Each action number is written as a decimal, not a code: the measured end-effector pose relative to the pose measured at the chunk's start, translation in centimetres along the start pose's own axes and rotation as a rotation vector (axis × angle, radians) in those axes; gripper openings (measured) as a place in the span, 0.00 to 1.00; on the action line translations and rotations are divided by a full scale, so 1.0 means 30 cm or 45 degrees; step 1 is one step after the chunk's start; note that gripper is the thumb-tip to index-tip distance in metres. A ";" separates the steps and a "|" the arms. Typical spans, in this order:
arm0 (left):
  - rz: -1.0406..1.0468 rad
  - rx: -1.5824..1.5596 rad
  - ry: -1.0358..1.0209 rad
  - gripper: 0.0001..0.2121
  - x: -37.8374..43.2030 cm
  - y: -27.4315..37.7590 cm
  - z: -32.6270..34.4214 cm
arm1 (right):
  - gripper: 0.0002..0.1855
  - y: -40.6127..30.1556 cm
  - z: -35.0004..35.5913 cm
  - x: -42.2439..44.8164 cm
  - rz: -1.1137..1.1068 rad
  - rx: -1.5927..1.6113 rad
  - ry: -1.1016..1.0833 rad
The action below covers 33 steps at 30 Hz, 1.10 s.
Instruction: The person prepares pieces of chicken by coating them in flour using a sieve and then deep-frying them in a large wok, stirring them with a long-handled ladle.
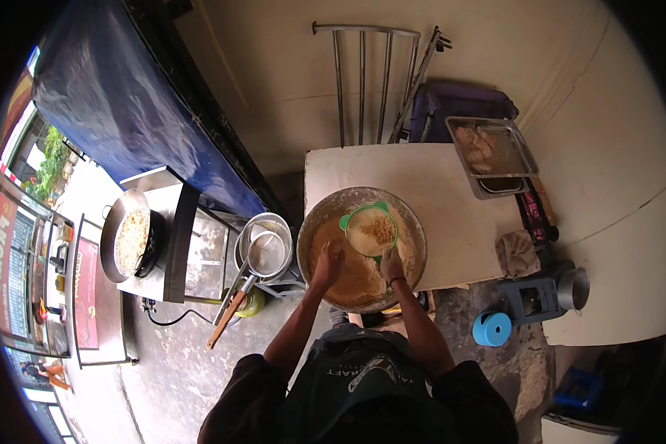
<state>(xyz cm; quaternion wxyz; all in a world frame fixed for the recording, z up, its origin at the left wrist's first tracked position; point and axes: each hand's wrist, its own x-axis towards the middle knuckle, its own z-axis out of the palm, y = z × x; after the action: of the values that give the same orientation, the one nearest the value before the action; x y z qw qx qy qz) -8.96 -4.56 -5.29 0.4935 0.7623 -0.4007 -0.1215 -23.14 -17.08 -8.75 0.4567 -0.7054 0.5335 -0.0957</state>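
A wide metal basin [311, 222] of flour-like powder [344, 286] stands at the table's front left, before me. My right hand [392, 265] grips the handle of a green-rimmed sieve [372, 207] inside the basin. Pale powder and brownish crumbs [378, 226] lie in the sieve's mesh. To the left of the sieve, my left hand [331, 265] is low over the powder, apart from the green rim. Its fingertips are too unclear to show whether they hold or touch anything.
At left, a wok [106, 244] of bubbling oil sits on a metal stove [180, 244]. Metal strainers [266, 252] rest between stove and table [449, 238]. Raw meat pieces [475, 147] lie in a metal tray [524, 152]. A cloth [517, 255] and blue stool [492, 328] are at right.
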 end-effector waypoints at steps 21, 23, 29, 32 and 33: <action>0.247 0.477 -0.088 0.10 -0.210 0.018 -0.071 | 0.23 -0.078 0.003 -0.015 0.045 -0.092 -0.151; 0.262 0.496 -0.070 0.10 -0.211 0.008 -0.065 | 0.24 -0.060 0.005 0.000 0.120 0.048 -0.166; 0.232 0.564 -0.126 0.09 -0.214 0.018 -0.071 | 0.27 -0.046 0.015 0.000 0.009 -0.137 -0.162; 0.254 0.564 -0.126 0.08 -0.206 0.023 -0.061 | 0.28 -0.027 0.012 0.016 0.136 0.103 -0.061; 0.257 0.583 -0.126 0.08 -0.209 0.024 -0.063 | 0.27 0.010 0.027 0.033 0.007 -0.008 -0.014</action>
<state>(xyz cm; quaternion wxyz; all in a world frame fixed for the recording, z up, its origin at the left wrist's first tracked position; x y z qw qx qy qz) -12.29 1.11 -5.10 0.2973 0.8035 -0.5155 -0.0150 -22.43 -17.48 -9.78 0.4577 -0.7058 0.5334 -0.0891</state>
